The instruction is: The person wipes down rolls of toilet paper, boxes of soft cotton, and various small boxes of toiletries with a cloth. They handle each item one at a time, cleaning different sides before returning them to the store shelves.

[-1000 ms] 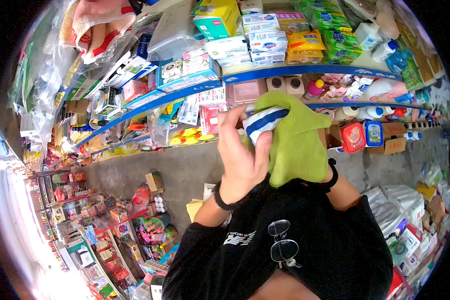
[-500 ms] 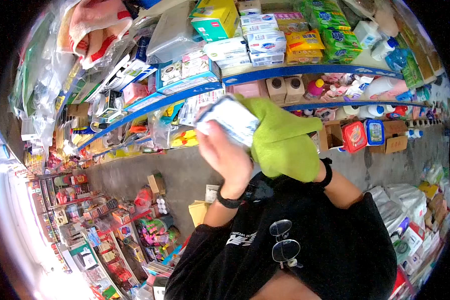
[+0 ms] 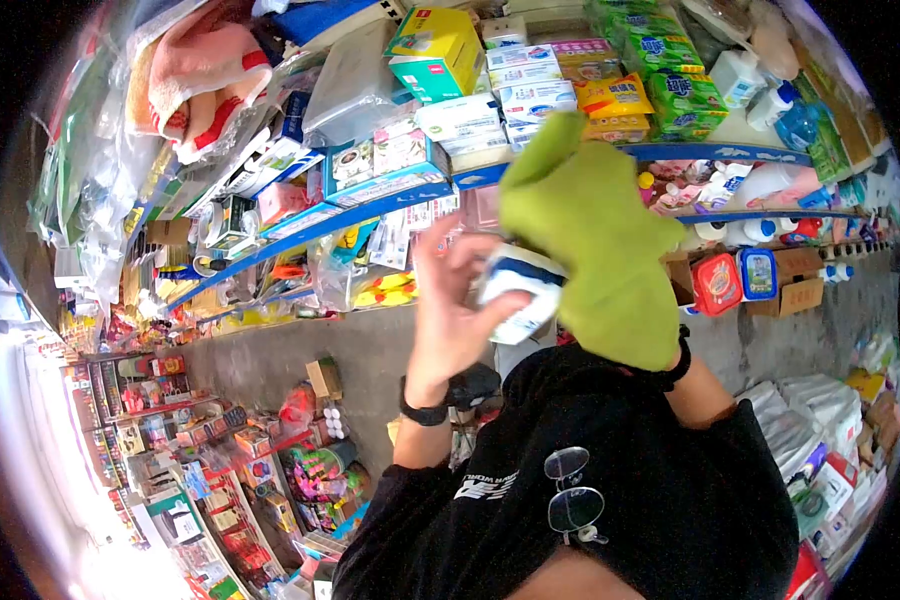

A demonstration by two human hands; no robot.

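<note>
My left hand (image 3: 448, 305) holds a white box with a blue stripe (image 3: 521, 290) at chest height, fingers curled round its left side. My right hand is hidden under a green cloth (image 3: 590, 235) draped over it; the cloth presses against the right and top of the box. Both hands are raised in front of the blue-edged shop shelves (image 3: 390, 195). A black band sits on each wrist.
The shelves hold soap boxes (image 3: 535, 85), green and yellow packs (image 3: 670, 75), bottles (image 3: 760, 190) and a teal-and-yellow carton (image 3: 435, 40). Goods in bags hang at the left. The grey floor (image 3: 360, 345) has boxes and displays at the lower left.
The box swung left with my left hand, then came back to the centre. The green cloth has risen higher and now covers the box's right side.
</note>
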